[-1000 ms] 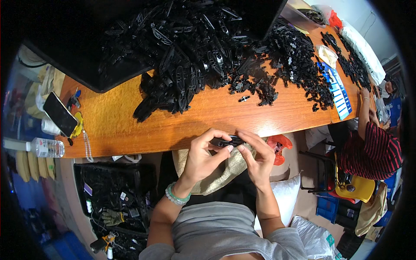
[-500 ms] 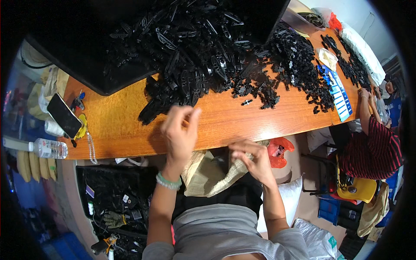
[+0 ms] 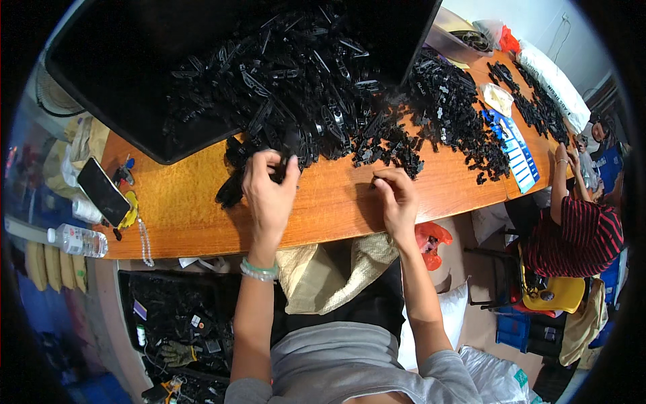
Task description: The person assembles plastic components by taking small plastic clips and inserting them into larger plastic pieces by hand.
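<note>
A heap of black plastic parts (image 3: 323,114) spills from a large black tub (image 3: 114,87) onto the wooden table (image 3: 323,195). At the heap's near edge, my left hand (image 3: 268,195) curls its thumb and fingers about a dark plastic part, partly hidden by the fingers. My right hand (image 3: 400,202) is over the table to the right, thumb and fingertips pinched on a small black plastic part (image 3: 374,182). Below the table edge, a beige woven sack (image 3: 316,286) lies with its mouth open at my lap.
Smaller black pieces (image 3: 444,101) spread right, beside a blue-and-white sheet (image 3: 515,151). A phone (image 3: 103,192) and a water bottle (image 3: 77,241) stand at the left. A person in a striped top (image 3: 572,236) works at the far right. A red plastic bag (image 3: 432,244) lies below the table.
Both hands have moved forward: the left to the edge of the heap, the right from above the sack to over the table. A small black part now shows in the right fingertips.
</note>
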The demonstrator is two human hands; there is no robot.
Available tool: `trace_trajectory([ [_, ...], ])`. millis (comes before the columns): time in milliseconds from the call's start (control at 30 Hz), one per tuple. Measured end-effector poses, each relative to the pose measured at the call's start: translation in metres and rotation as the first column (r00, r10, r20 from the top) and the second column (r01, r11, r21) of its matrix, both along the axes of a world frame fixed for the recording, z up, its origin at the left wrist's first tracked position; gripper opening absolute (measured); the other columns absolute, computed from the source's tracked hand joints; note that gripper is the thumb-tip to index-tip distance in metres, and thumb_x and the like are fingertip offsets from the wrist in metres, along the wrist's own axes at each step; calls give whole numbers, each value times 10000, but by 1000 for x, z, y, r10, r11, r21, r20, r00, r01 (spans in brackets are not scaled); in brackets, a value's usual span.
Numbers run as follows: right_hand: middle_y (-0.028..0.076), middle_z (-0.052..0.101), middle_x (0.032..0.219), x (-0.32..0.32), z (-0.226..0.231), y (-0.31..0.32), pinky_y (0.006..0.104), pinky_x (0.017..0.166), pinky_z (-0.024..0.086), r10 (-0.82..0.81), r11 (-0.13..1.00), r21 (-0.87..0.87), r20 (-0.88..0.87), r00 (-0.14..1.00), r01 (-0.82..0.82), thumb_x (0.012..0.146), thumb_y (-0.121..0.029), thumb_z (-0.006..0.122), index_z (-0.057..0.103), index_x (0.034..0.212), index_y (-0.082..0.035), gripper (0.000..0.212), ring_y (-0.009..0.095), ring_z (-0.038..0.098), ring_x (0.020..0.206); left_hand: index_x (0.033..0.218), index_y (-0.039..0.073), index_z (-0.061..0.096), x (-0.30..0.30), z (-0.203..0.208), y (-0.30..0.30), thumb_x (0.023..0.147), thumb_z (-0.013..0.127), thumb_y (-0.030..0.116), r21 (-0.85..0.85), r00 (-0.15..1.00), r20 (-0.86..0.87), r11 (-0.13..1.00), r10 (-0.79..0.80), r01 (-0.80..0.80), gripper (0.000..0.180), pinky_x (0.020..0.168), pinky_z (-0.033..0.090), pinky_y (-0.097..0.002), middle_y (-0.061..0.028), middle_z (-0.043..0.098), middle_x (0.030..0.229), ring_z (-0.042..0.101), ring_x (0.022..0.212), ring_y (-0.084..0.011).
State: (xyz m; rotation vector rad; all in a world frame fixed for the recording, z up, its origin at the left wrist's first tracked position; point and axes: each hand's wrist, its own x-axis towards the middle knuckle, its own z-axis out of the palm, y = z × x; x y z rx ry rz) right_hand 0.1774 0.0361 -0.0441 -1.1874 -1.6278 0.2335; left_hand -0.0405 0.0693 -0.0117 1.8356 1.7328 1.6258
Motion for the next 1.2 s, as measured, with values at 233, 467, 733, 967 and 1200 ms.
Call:
trace_trajectory([
  [233, 116, 640, 888, -13, 24, -42, 254, 672, 526, 41, 854, -253, -839, 543, -455, 861, 16, 612, 622, 1051, 63, 196, 153, 612, 714, 1004, -33, 599, 29, -2, -56, 777, 686, -72, -133, 739, 478, 792, -475, 596, 246, 579, 489, -185, -73, 598, 950, 581, 791, -75],
  [467, 65, 596, 870, -28, 40, -56, 238, 694, 428, 103, 962, -190, -419, 902, -198, 752, 52, 694, 714, 911, -6, 170, 150, 541, 799, 1039, -41, 625, 28, 5, -70, 787, 657, -93, -104, 507, 699, 630, -504, 770, 259, 638, 545, -213, -73, 584, 988, 611, 816, -112],
  [733, 93, 598, 896, -32, 34, -57, 266, 657, 451, 17, 999, -34, -155, 988, -23, 720, 40, 704, 705, 906, -19, 196, 181, 559, 807, 1072, -51, 574, 26, 9, -74, 836, 623, -57, -117, 362, 853, 537, -377, 836, 242, 663, 539, -227, -85, 645, 893, 634, 804, -113],
  [967, 124, 647, 948, -35, 38, -63, 279, 735, 474, 90, 941, -265, -406, 909, -211, 789, 0, 686, 678, 977, 19, 189, 190, 610, 846, 972, -53, 620, 28, 9, -75, 828, 624, -14, -182, 617, 596, 662, -513, 727, 149, 680, 519, -222, -97, 653, 877, 638, 786, -105],
  [1200, 109, 655, 911, 0, 36, -54, 285, 754, 465, 358, 672, -488, -444, 821, -557, 794, -42, 692, 692, 978, 11, 192, 180, 605, 816, 1145, -50, 568, -3, 9, -67, 960, 437, 74, -261, 551, 655, 530, -516, 807, 258, 676, 538, -258, -136, 670, 886, 671, 795, -166],
])
